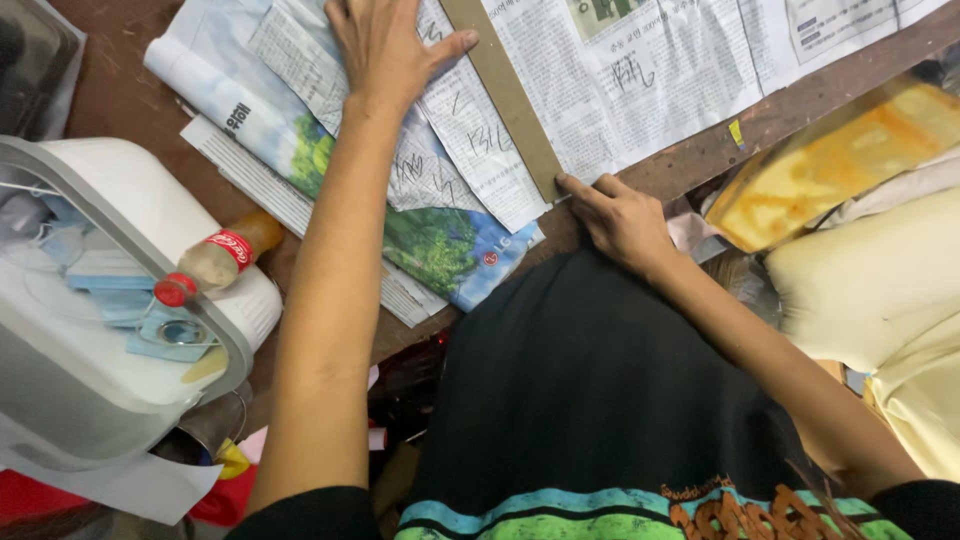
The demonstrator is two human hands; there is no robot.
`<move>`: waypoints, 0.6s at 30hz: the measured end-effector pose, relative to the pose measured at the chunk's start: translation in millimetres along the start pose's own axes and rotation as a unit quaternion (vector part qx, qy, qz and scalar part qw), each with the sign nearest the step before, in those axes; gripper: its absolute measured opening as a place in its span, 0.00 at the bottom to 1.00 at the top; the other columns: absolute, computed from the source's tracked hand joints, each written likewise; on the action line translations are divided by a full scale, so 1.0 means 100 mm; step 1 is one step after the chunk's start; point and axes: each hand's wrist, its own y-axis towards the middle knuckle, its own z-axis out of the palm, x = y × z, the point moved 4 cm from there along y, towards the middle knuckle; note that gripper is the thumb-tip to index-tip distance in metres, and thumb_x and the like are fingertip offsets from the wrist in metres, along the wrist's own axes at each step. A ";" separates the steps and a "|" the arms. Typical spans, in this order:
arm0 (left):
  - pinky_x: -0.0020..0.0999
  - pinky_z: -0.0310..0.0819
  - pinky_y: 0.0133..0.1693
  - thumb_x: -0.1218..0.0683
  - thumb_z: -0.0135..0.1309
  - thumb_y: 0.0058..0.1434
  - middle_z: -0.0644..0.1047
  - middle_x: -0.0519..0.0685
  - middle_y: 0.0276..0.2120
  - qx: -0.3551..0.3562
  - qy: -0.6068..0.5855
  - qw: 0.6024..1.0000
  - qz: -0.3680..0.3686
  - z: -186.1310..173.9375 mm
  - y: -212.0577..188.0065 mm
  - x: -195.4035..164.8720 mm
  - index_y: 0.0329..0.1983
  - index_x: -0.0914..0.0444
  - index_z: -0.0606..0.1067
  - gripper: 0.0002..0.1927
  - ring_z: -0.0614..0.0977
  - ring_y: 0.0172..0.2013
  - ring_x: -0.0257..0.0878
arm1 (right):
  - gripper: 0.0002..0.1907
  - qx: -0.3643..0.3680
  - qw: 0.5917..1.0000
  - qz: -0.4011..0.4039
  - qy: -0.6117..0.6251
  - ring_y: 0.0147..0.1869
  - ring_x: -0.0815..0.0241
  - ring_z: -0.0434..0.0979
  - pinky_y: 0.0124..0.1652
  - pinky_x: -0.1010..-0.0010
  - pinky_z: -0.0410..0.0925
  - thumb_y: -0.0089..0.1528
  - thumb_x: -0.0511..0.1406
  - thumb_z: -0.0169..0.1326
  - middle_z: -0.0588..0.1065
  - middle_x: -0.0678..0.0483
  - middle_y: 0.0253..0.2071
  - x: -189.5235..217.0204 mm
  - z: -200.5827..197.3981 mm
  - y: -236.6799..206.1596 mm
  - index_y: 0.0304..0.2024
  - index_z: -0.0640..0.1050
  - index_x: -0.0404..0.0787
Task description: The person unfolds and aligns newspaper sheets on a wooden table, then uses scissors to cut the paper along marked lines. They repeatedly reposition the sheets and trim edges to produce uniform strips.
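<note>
Single head cam, looking steeply down from close above the wooden table. Own torso fills the lower frame. No second view.

Brown wooden table, newspaper sheets, glossy magazine, rolled paper

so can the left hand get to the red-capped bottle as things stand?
Probably yes. The left hand lies flat on the newspapers, holding nothing, and the bottle lies exposed on the white container beside that forearm, nothing covering it.
</note>
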 end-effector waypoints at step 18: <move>0.65 0.59 0.55 0.26 0.73 0.47 0.58 0.43 0.73 -0.007 0.043 0.999 0.004 -0.11 0.04 -0.11 0.77 0.49 0.61 0.59 0.62 0.63 0.54 | 0.26 0.001 0.999 -0.018 -0.028 0.37 0.49 0.78 0.35 0.59 0.71 0.63 0.33 0.54 0.76 0.51 0.38 -0.03 -0.02 -0.04 0.65 0.75 0.51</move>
